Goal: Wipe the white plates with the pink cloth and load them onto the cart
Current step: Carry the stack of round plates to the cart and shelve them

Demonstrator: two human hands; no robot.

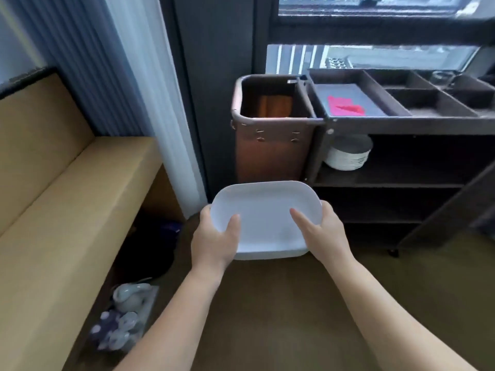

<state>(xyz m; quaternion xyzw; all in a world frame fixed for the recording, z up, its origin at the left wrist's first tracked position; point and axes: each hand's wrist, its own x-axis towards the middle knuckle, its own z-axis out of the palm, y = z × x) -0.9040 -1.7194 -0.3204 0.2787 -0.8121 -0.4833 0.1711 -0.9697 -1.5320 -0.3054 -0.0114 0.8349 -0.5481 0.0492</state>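
I hold a stack of white rounded-rectangular plates [265, 210] level in front of me, above the floor. My left hand [215, 236] grips the left edge with its thumb on top. My right hand [321, 231] grips the right edge the same way. The dark cart [401, 127] stands ahead on the right. The pink cloth [345, 107] lies in the cart's top left tray. A stack of round white plates [348, 156] sits at the left end of the cart's upper shelf.
A brown bin [270, 135] hangs on the cart's left end, just beyond the plates. A tan bench [67, 199] runs along the left. A teapot and cups in plastic [126, 311] lie on the floor beside it. The cart's lower shelves are dark.
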